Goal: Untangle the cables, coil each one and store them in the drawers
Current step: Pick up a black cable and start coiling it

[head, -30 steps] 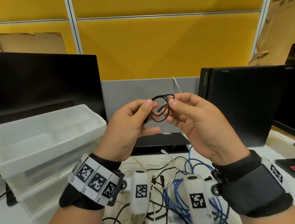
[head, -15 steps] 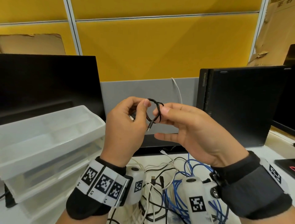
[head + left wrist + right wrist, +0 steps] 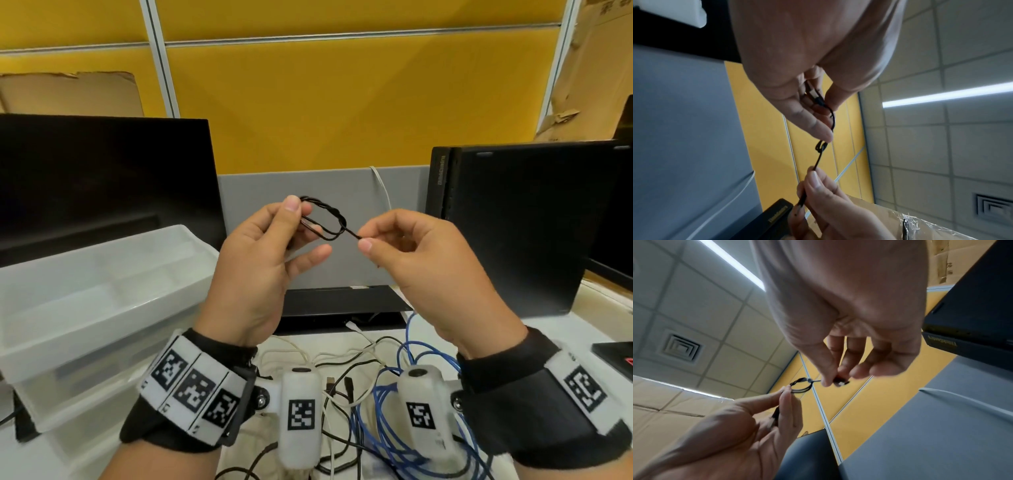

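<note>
A yellow partition wall (image 3: 342, 102) fills the background, with a grey panel (image 3: 342, 192) along its foot. A dark monitor (image 3: 102, 178) stands at the left and a black computer case (image 3: 513, 222) at the right, both on the white worktop (image 3: 582, 325). In front of the monitor sits a translucent plastic drawer unit (image 3: 85, 308), its top drawer (image 3: 102, 274) open, with dividers showing inside.

On the worktop below the wrists lies a tangle of cables: a blue cable (image 3: 387, 404) looped in several turns, mixed with white and black leads (image 3: 342, 370).

Both hands are raised above that pile, in front of the grey panel. The left hand (image 3: 260, 274) pinches a small black cable (image 3: 325, 222) between thumb and fingers; the cable forms a small coil of a few loops, with a twisted wrap round its upper side. In the left wrist view one plug end sits tucked between the left hand's fingers (image 3: 816, 123). The right hand (image 3: 418, 260) pinches the cable's free end between thumb and forefinger, just beside the coil, and the short stretch between the two hands runs straight. In the right wrist view the plug (image 3: 840, 382) at that end pokes out past the right hand's fingertips (image 3: 828, 381).
</note>
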`<action>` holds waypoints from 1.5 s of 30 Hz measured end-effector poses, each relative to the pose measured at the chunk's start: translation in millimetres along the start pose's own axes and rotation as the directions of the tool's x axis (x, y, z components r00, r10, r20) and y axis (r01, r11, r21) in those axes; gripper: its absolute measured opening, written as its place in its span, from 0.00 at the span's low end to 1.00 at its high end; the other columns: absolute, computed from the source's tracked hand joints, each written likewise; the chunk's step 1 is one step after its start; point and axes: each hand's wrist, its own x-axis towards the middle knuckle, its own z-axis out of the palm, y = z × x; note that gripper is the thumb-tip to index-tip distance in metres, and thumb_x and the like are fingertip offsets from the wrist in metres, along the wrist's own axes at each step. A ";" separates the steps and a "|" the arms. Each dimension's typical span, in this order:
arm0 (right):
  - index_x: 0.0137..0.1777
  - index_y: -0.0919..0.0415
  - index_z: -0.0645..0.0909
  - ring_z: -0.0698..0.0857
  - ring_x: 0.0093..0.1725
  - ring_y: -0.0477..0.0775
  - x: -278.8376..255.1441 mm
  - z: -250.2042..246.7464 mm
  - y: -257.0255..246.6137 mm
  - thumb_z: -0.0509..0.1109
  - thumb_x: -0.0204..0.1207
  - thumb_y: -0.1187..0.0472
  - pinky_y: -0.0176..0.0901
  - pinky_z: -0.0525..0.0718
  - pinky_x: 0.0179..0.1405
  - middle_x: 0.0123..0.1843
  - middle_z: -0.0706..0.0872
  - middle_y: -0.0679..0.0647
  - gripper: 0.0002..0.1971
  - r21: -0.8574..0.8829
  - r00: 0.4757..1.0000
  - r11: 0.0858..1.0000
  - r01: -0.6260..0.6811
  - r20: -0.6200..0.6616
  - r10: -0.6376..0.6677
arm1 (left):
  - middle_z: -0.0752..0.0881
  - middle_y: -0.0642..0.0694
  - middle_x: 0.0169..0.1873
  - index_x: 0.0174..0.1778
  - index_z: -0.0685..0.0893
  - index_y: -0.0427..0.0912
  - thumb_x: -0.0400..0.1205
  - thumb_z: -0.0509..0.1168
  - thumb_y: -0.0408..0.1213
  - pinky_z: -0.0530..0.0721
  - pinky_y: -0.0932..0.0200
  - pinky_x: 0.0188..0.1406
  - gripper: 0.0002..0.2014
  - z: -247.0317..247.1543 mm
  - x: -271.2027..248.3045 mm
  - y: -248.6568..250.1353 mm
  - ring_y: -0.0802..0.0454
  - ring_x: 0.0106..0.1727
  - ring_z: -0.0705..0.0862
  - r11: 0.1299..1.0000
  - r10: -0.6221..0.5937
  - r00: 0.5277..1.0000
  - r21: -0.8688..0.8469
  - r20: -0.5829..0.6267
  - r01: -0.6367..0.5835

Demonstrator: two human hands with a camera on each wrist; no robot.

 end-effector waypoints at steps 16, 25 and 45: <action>0.59 0.64 0.88 0.95 0.54 0.58 -0.8 6.5 -9.5 0.75 0.82 0.64 0.47 0.93 0.57 0.51 0.95 0.61 0.08 0.610 0.993 0.786 -0.097 0.004 0.119 | 0.93 0.43 0.57 0.59 0.84 0.39 0.89 0.62 0.39 0.92 0.50 0.56 0.09 7.3 -4.8 -6.3 0.49 0.61 0.91 0.998 -0.063 0.975 0.023 0.214 0.059; 0.60 0.58 0.89 0.90 0.49 0.42 -0.2 3.0 -9.8 0.72 0.84 0.68 0.56 0.88 0.63 0.49 0.94 0.47 0.09 0.528 0.990 0.838 -0.137 0.046 0.132 | 0.91 0.43 0.56 0.58 0.85 0.37 0.91 0.62 0.39 0.93 0.43 0.53 0.10 9.8 -5.6 -12.9 0.50 0.60 0.92 0.986 -0.020 0.993 0.167 0.116 0.000; 0.53 0.55 0.89 0.95 0.46 0.49 -0.3 -31.0 -8.0 0.69 0.89 0.63 0.41 0.92 0.53 0.43 0.95 0.56 0.08 -0.115 0.928 0.992 -0.058 0.360 0.096 | 0.91 0.52 0.43 0.54 0.94 0.54 0.89 0.66 0.45 0.89 0.56 0.57 0.10 0.0 -4.6 -15.8 0.53 0.48 0.88 0.844 0.027 0.988 0.526 0.150 -0.103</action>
